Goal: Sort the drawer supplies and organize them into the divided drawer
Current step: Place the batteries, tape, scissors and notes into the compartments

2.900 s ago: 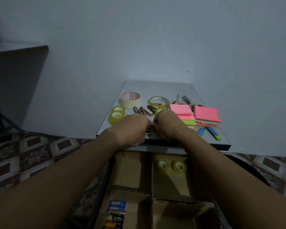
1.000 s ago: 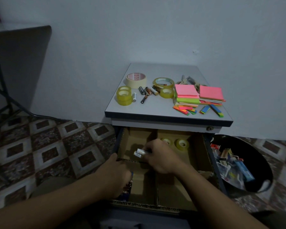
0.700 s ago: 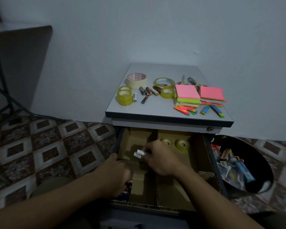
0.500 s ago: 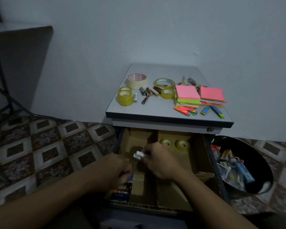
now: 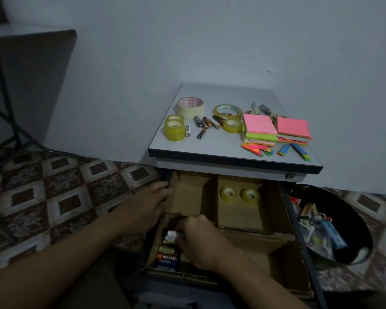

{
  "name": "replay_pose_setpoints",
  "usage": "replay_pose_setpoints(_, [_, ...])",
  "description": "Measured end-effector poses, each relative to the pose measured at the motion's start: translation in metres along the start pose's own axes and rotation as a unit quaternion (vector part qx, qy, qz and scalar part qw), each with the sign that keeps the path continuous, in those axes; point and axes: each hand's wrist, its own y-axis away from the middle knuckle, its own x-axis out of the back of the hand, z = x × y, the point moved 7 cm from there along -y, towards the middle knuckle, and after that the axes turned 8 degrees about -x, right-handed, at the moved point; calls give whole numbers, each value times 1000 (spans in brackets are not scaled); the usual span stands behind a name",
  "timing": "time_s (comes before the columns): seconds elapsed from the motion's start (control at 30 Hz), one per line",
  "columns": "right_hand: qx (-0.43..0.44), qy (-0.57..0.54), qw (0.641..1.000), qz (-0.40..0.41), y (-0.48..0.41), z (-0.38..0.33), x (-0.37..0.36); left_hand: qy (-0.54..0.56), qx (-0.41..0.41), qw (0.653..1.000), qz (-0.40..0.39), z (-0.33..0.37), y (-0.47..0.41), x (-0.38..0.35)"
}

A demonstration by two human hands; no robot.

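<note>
The open drawer [image 5: 285, 208] is split by cardboard dividers into compartments. My right hand [image 5: 201, 241] reaches into the near left compartment and holds white batteries [image 5: 172, 234] over a row of several batteries [image 5: 167, 255] lying there. My left hand [image 5: 147, 204] rests on the drawer's left edge. Two small clear tape rolls [image 5: 240, 194] sit in the far right compartment. On the cabinet top [image 5: 210, 148] lie loose batteries [image 5: 206, 123], several tape rolls [image 5: 175, 128] and sticky-note pads [image 5: 274, 129].
A black bin [image 5: 348, 219] with rubbish stands on the tiled floor right of the drawer. Scissors [image 5: 260, 109] lie behind the pink pads. Coloured page flags [image 5: 274, 150] lie near the cabinet's front edge. A dark table [image 5: 29, 52] stands at far left.
My right hand has moved the white batteries from over the far left compartment down into the near left one. My left hand has left that compartment and gone to the drawer's left edge.
</note>
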Motion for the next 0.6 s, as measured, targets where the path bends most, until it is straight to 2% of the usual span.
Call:
replay_pose_setpoints(0.17, [51,87,995,-18,-12,-16,-21,4,2,1000,14,-2,-4,2])
replay_pose_setpoints(0.4, [5,5,1000,-17,-19,-2,-30,25,5,999,21,-6,-3,1])
replay_pose_setpoints(0.6, [22,65,998,10,-13,-7,-27,24,7,999,26,-4,-4,3])
